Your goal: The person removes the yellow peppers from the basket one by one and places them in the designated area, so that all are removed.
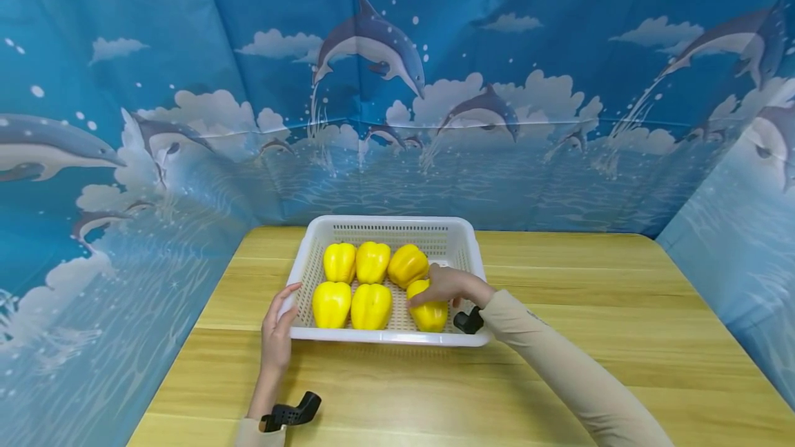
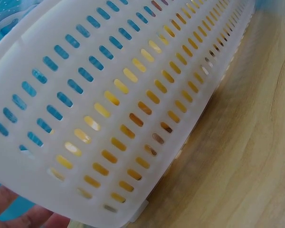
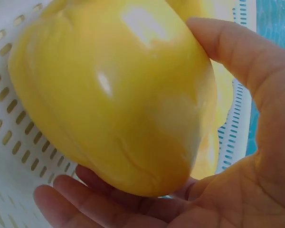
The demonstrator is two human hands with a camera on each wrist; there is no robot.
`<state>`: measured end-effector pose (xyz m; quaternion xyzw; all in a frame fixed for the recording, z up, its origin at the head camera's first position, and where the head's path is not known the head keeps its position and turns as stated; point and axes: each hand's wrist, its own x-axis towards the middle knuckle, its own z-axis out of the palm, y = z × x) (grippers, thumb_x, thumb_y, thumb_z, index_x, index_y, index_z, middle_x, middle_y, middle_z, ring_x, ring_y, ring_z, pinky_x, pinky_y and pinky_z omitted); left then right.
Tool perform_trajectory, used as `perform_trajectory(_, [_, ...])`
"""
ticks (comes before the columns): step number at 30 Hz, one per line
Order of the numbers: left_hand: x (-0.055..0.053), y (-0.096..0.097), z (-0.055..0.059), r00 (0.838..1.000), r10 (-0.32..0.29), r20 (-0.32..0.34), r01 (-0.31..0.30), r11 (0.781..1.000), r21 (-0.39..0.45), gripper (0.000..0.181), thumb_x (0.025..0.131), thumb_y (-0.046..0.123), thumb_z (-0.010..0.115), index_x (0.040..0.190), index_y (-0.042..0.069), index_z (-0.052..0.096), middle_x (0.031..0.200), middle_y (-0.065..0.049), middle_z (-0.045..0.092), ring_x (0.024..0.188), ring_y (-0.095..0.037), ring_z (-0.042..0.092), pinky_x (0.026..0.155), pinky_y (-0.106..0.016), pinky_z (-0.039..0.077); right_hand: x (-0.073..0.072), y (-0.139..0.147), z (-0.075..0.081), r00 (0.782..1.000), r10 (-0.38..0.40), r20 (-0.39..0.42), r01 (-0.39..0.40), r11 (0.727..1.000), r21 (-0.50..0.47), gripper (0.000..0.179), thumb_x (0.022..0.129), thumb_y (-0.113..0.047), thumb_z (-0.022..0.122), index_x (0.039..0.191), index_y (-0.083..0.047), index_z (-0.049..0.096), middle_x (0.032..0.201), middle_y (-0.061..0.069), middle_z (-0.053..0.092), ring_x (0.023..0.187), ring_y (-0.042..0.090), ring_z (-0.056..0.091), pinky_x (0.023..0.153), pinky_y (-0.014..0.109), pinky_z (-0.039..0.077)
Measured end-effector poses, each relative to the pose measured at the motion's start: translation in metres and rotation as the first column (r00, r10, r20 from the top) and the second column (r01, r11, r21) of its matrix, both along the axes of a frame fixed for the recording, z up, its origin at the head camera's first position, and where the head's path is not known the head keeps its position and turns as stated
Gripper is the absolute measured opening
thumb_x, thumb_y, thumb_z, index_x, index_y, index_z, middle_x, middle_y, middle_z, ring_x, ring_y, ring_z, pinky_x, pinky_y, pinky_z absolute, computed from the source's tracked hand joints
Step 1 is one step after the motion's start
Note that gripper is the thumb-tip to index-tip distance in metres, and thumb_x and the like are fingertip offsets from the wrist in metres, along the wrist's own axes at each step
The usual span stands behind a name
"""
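Observation:
In the head view a white plastic basket [image 1: 385, 338] with slotted walls holds several yellow bell peppers in two rows. My right hand [image 1: 448, 284] reaches over the basket's right wall and grips the front-right bell pepper [image 1: 433, 316]. The right wrist view shows this same pepper [image 3: 114, 95] large, with the thumb on one side and the fingers curled beneath the other. At the left end my left hand [image 1: 277, 326] holds the basket's rim, thumb and fingers on either side of it. Its fingers [image 2: 28, 216] appear at the lower corner of the left wrist view, next to the slotted wall [image 2: 85, 114].
The basket stands on a light wooden table [image 1: 577, 336]. Behind and beside it hangs a blue curtain [image 1: 385, 157] printed with dolphins. Close by my right hand sit two other peppers, one at the back right [image 1: 408, 265] and one front middle [image 1: 371, 307].

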<state>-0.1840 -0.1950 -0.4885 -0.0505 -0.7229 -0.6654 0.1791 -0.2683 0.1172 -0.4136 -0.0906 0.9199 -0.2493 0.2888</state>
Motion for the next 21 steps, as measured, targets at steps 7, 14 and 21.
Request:
perform_trajectory(7, [-0.0002, -0.0002, 0.0012, 1.000, 0.011, -0.014, -0.011, 1.000, -0.016, 0.037, 0.097, -0.001, 0.038, 0.131, 0.000, 0.051, 0.140, -0.014, 0.046, 0.132, -0.025, 0.034, 0.106, -0.029, 0.025, -0.0019, 0.0023, -0.0034, 1.000, -0.002, 0.006, 0.002, 0.998, -0.060, 0.088, 0.076, -0.048, 0.074, 0.133, 0.005, 0.031, 0.101, 0.012, 0.051, 0.079, 0.021, 0.055, 0.065, 0.042, 0.051])
perform_trajectory(14, [0.0008, 0.0010, 0.0022, 1.000, -0.004, -0.004, 0.004, 1.000, 0.006, 0.037, 0.098, 0.000, 0.036, 0.132, 0.001, 0.051, 0.142, -0.013, 0.043, 0.131, -0.025, 0.036, 0.100, -0.020, 0.031, -0.0018, 0.0058, -0.0009, 0.999, -0.023, 0.029, 0.027, 0.992, -0.127, 0.090, 0.076, -0.048, 0.074, 0.134, 0.003, 0.030, 0.101, 0.012, 0.051, 0.077, 0.020, 0.057, 0.069, 0.041, 0.052])
perform_trajectory(21, [0.0003, 0.0006, 0.0025, 1.000, 0.011, -0.011, -0.011, 1.000, -0.013, 0.037, 0.097, -0.002, 0.036, 0.131, 0.000, 0.051, 0.140, -0.014, 0.045, 0.132, -0.025, 0.035, 0.102, -0.020, 0.028, 0.0011, 0.0077, 0.0052, 0.999, -0.028, 0.029, 0.033, 0.981, -0.193, 0.084, 0.076, -0.045, 0.075, 0.130, 0.002, 0.032, 0.102, 0.012, 0.051, 0.082, 0.020, 0.056, 0.071, 0.041, 0.052])
